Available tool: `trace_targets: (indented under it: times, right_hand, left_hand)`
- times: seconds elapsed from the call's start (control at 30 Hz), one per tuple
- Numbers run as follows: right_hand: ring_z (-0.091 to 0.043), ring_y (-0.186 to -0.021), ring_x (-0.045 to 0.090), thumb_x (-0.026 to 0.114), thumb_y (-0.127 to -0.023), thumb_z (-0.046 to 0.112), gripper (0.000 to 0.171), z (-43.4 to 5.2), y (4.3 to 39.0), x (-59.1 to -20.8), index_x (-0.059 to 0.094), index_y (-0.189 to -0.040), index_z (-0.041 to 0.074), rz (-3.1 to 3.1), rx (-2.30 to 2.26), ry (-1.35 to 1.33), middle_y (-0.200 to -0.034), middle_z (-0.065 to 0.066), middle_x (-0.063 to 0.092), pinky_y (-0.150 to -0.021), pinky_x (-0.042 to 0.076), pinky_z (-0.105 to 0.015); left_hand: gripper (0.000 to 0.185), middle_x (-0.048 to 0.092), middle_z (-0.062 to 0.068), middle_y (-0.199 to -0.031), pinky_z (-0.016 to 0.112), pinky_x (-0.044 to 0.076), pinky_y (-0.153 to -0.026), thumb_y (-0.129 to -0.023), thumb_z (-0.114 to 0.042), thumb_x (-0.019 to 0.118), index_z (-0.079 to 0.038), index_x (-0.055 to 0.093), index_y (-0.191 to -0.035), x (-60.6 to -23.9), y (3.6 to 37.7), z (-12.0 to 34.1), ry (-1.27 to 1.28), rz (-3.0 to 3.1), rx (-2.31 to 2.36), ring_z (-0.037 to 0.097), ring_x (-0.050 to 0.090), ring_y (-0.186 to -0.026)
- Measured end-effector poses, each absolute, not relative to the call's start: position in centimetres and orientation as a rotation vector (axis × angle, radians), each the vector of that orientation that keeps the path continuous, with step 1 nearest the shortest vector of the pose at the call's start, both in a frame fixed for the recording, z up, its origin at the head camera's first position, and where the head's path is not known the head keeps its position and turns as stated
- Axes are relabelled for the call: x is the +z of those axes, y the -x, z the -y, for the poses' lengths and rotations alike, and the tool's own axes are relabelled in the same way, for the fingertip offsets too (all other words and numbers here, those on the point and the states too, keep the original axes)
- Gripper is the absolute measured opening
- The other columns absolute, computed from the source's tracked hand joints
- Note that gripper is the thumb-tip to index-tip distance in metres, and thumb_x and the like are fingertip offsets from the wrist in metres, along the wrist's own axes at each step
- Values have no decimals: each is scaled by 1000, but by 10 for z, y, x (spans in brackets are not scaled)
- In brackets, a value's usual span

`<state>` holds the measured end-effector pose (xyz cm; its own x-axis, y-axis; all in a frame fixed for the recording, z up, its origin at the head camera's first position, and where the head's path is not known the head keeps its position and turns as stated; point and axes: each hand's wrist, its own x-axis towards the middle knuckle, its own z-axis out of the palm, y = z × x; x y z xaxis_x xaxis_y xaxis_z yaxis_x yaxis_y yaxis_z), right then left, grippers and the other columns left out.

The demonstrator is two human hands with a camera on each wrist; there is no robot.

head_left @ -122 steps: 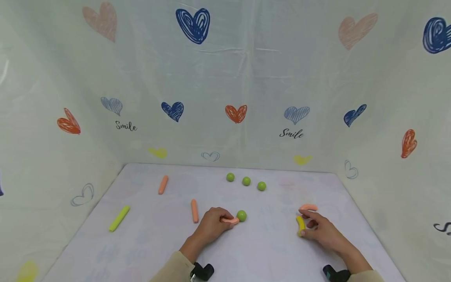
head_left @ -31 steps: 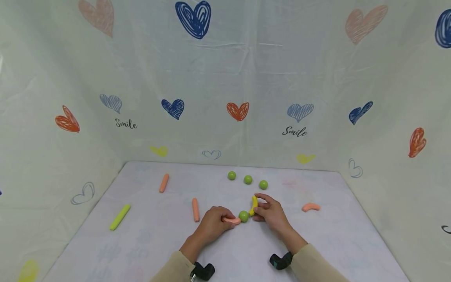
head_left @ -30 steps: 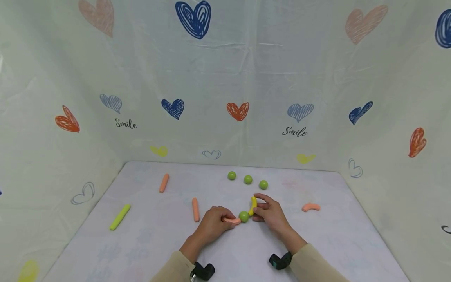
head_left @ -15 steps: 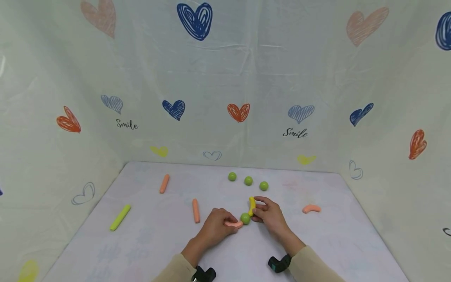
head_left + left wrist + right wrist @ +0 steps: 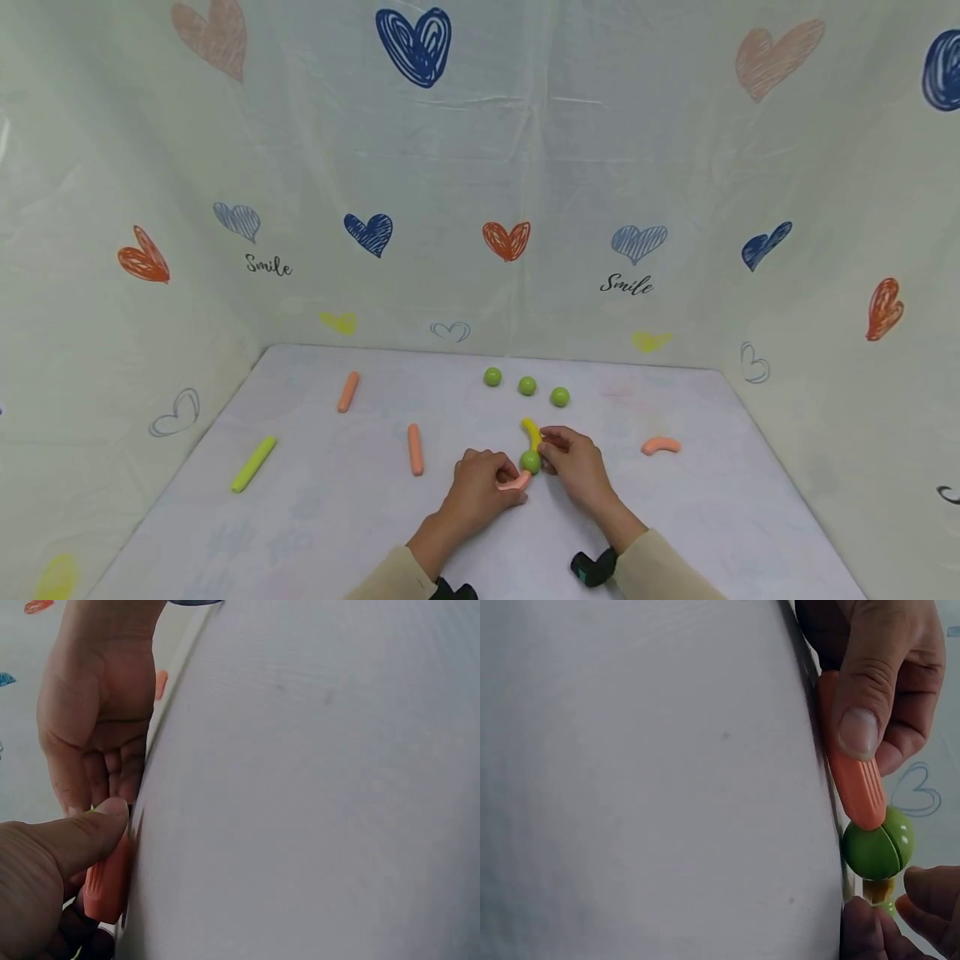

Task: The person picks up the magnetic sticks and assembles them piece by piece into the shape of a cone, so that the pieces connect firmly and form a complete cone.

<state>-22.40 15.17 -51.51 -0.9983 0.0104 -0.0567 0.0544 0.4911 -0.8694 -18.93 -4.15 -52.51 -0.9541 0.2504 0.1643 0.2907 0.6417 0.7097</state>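
My left hand pinches a curved salmon-coloured toy rod near the middle of the table. In the right wrist view the thumb lies along this ribbed rod, whose end meets a green ball. A curved yellow toy rod extends from the ball's far side, forming a chain. The fingertips of my right hand hold the yellow rod close to the ball. From the left wrist view, the salmon rod sits beneath the left thumb, with the ball hidden.
Several loose pieces lie on the white table: a row of green balls at the back, a curved salmon rod at right, straight orange rods and a lime rod at left. A heart-printed curtain encloses the table.
Earlier, the right hand brought the yellow rod leftward from the right side to the ball. Lately the left hand, salmon rod and ball have shifted slightly right and nearer, and the yellow rod has tilted left.
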Motion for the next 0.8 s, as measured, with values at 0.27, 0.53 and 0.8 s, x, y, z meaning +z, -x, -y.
trace_targets:
  times: [0.27,0.53,0.8]
  right_hand:
    - [-9,-84,57,85,-89,24,35,-152,213,-519,77,-121,11,-2852,-1385,211,-103,0,68,-71,49,-23]
    - [-10,-82,58,89,-84,20,30,-158,212,-518,80,-112,13,-2852,-1377,246,-92,3,67,-72,48,-25]
    - [-10,-86,61,85,-88,18,29,-162,213,-519,80,-116,13,-2828,-1376,219,-94,4,72,-76,50,-27]
  left_hand:
    - [31,60,-16,-80,32,35,-79,-76,-37,95,-23,72,-90,-528,189,38,443,2832,-1182,6,46,-83]
    - [16,62,-17,-81,29,36,-78,-85,-33,88,-23,76,-90,-525,186,44,504,2834,-1237,6,47,-86]
    - [16,61,-18,-78,29,36,-80,-84,-31,89,-22,77,-88,-522,186,40,486,2834,-1256,6,47,-85]
